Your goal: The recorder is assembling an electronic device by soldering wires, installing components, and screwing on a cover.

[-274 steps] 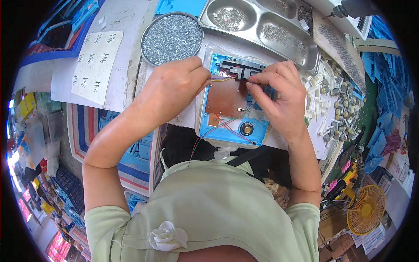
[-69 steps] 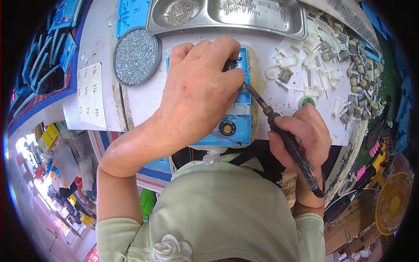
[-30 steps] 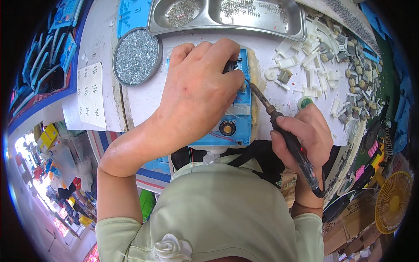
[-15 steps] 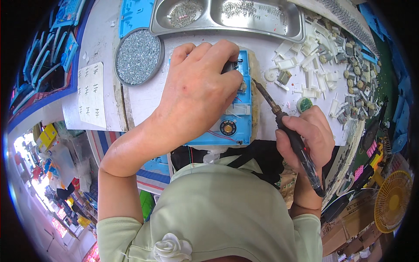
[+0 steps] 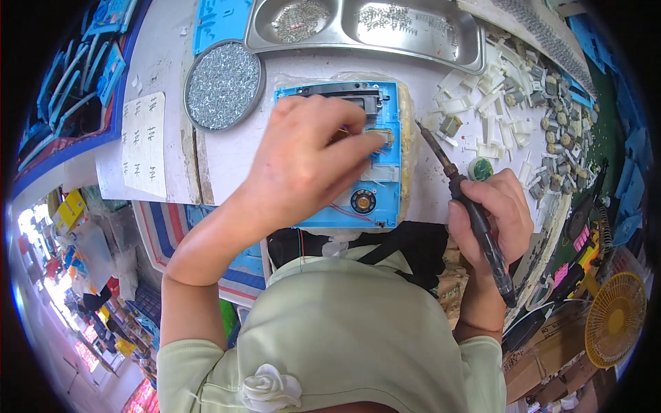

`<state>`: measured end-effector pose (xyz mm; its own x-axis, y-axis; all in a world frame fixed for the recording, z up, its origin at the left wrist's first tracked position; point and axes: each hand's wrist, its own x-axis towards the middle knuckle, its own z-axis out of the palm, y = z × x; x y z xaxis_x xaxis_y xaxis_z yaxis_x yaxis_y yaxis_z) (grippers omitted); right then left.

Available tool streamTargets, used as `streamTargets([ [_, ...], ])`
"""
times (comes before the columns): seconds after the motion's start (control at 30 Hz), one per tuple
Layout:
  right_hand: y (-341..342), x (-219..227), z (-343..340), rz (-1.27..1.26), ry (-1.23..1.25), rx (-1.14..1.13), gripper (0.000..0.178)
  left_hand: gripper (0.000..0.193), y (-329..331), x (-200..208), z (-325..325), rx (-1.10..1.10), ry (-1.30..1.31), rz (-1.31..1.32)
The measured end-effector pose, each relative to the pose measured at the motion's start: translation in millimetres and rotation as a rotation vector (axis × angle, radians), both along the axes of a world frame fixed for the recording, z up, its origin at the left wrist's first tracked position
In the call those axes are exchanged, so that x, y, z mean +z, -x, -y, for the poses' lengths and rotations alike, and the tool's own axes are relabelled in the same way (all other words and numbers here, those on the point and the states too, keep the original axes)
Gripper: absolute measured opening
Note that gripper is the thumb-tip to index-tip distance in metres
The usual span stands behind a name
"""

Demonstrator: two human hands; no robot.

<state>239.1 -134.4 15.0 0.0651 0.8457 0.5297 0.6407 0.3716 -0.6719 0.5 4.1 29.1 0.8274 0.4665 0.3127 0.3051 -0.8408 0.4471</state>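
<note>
My left hand is over a blue plastic casing, thumb and fingers closed near a small metal-and-yellow part. What sits between those fingertips is too small to make out. A black bar-shaped part lies along the casing's far side, and a round black speaker sits at its near end with thin red wires beside it. In my right hand is a soldering iron, its tip pointing up and left, just right of the casing and apart from it.
A round dish of small metal pieces stands at far left, near a steel tray holding springs. White plastic parts and small motors are heaped at right, close to a small round green-topped container. A marked paper sheet lies left.
My left hand has drawn back a little, its fingers bunched closer, uncovering the black part at the casing's far side. The soldering iron has shifted slightly right, away from the casing.
</note>
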Motion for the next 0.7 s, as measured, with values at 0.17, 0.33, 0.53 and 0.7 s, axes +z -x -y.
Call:
streamTargets([
  [0.17,0.7,3.0,-1.5,-0.005,-0.019,-0.005,0.031,0.034,13.1,-12.6,4.9,0.014,0.124,0.128],
  [0.33,28.7,3.9,-17.4,-0.227,0.031,-0.035,0.033,0.014,16.9,-6.2,22.0,0.475,1.193,0.369],
  [0.53,56.2,2.5,-54.8,-0.315,0.078,0.010,0.044,0.010,19.4,-8.4,16.3,0.471,0.969,0.427],
  [0.7,72.6,6.2,-70.6,-0.268,0.233,0.050,0.053,0.009,23.6,-13.3,9.3,0.391,0.639,0.343],
])
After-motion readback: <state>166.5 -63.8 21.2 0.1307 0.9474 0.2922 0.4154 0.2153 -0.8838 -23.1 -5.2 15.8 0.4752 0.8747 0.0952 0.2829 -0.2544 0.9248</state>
